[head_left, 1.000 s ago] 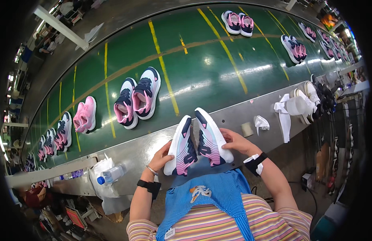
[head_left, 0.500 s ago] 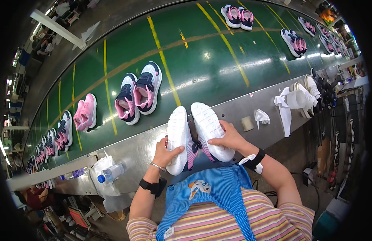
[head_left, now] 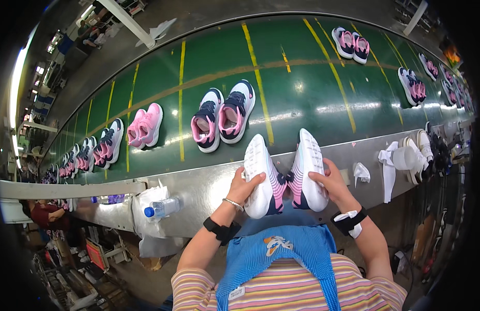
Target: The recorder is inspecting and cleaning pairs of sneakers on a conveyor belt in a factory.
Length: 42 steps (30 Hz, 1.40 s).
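A white-soled sneaker (head_left: 257, 168) with pink and navy on its upper is gripped by my left hand (head_left: 243, 187), thumb pressed on the sole's edge. My right hand (head_left: 332, 182) is closed round its mate, another sneaker (head_left: 304, 173), with the thumb on its side. Both shoes are held toes away from me over the metal ledge, soles turned outward and striped pink sides facing each other. Most of my fingers are hidden behind the shoes. Beyond them, a navy, white and pink pair of sneakers (head_left: 232, 118) stands on the green conveyor belt (head_left: 286, 98).
Pink shoes (head_left: 145, 126) and several more pairs line the belt to both sides. On the metal ledge (head_left: 209, 186), a clear bottle with a blue cap (head_left: 163, 208) lies left; a crumpled white scrap (head_left: 361, 173), a white cloth (head_left: 387, 168) and white shoes (head_left: 413, 155) are right.
The right shoe has turned so more of its striped side shows and less of its sole. The view has shifted, with the belt and its shoes appearing farther right. Both hands keep their hold.
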Motion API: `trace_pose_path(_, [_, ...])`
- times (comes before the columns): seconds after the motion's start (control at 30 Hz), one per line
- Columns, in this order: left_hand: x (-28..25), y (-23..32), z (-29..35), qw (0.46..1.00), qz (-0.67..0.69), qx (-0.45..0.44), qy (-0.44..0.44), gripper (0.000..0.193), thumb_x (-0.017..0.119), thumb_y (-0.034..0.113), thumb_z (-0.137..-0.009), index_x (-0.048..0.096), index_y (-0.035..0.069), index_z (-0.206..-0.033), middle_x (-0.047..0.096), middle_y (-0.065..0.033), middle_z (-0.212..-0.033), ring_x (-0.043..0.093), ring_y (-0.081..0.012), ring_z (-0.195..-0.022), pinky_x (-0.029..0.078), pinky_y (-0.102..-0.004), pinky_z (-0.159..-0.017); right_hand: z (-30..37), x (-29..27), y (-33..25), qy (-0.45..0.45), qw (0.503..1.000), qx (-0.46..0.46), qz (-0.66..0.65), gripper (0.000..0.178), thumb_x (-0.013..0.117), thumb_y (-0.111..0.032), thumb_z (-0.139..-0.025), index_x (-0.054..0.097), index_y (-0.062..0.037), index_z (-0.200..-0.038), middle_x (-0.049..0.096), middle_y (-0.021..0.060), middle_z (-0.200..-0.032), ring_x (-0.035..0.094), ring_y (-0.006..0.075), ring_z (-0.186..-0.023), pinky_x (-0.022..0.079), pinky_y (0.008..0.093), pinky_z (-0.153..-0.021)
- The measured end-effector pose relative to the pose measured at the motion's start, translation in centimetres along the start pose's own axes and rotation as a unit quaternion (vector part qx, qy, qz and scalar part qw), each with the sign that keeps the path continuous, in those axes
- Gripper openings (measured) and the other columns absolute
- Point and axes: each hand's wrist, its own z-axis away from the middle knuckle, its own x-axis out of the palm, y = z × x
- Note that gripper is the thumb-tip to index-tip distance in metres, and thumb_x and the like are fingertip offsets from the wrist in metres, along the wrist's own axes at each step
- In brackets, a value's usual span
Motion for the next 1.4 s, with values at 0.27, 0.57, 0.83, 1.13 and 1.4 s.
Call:
trace_pose_path(0.27, [-3.5,-1.6,-0.4,0.947,0.230,0.004,-0.222,0.055,0.050,0.022,-0.083,0.029,0.000,-0.129,0.046,-0.0138,-0.120,0.048,-0.0220,-0.109,0.037,-0.0335,-0.094,0.4,-2.2,2.1,-0.155,0.939,0.035,-0.304,0.048,0.048,-0.019,-0.082,0.036,0.0028,-0.123,0.054,0.0143,-0.109,0.053,0.0225,-0.101,0.041,0.0354,-0.089])
trace_pose_path(0.57, [-2.2,-12.9,-3.2,0.994,0.030,0.102,-0.025,0.047,0.048,0.022,-0.087,0.032,0.003,-0.126,0.047,-0.0097,-0.116,0.045,-0.0183,-0.105,0.039,-0.0308,-0.088,4.1,1.4,4.1,0.194,0.876,-0.344,0.277,0.026,0.051,-0.008,-0.079,0.053,-0.0026,-0.104,0.056,0.0097,-0.082,0.055,0.0234,-0.079,0.045,0.0317,-0.074])
trace_pose_path(0.83, [-1.6,-15.2,-6.6,0.991,-0.075,0.075,-0.084,0.043,0.042,0.030,-0.090,0.029,0.008,-0.125,0.050,-0.0103,-0.111,0.054,-0.0217,-0.094,0.047,-0.0354,-0.075,6.0,3.3,4.1,-0.121,0.717,-0.343,0.595,0.025,0.060,-0.022,-0.069,0.059,-0.0163,-0.093,0.053,0.0117,-0.074,0.055,0.0293,-0.073,0.042,0.0419,-0.065])
trace_pose_path(1.13, [-2.9,2.2,-3.4,0.832,-0.411,0.348,0.131,0.052,0.065,0.014,-0.068,0.047,0.009,-0.117,0.041,-0.0199,-0.104,0.041,-0.0332,-0.099,0.034,-0.0406,-0.086,-9.9,-3.1,-7.0,-0.092,0.648,-0.432,0.620,0.016,0.054,-0.017,-0.071,0.061,-0.0130,-0.085,0.056,0.0109,-0.077,0.056,0.0270,-0.077,0.044,0.0387,-0.070])
trace_pose_path(1.4, [-8.1,8.4,-10.6,0.711,-0.684,0.146,0.072,0.076,0.070,0.038,-0.065,0.030,0.034,-0.129,0.052,-0.0221,-0.102,0.052,-0.0354,-0.096,0.035,-0.0455,-0.086,-15.1,-2.3,-11.0,0.131,0.687,-0.377,0.608,0.038,0.066,-0.012,-0.065,0.056,-0.0122,-0.102,0.045,0.0173,-0.106,0.040,0.0339,-0.105,0.033,0.0421,-0.088])
